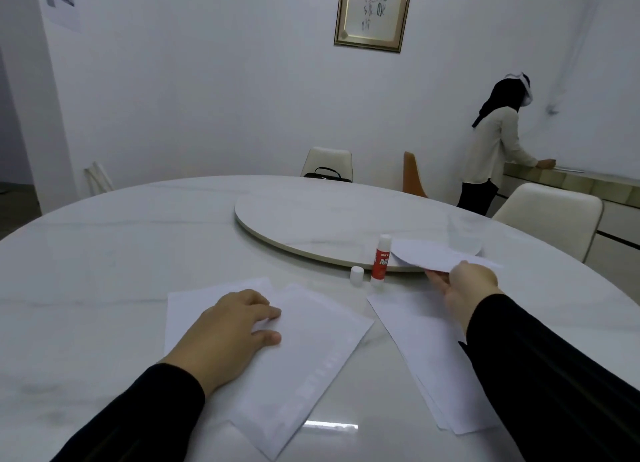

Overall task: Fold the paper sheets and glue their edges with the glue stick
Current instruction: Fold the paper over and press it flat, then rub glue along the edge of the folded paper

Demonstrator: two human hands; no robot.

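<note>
Head view: left hand (235, 326) lies flat and open on folded paper (298, 368); right hand (464, 288) pinches a curled sheet (436, 255) beside the glue stick (380, 259)

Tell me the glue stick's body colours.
White top, red label with white lettering on the glue stick; head view.

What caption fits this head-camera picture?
Left hand flattens folded paper; right hand lifts a sheet beside the glue stick.
</note>
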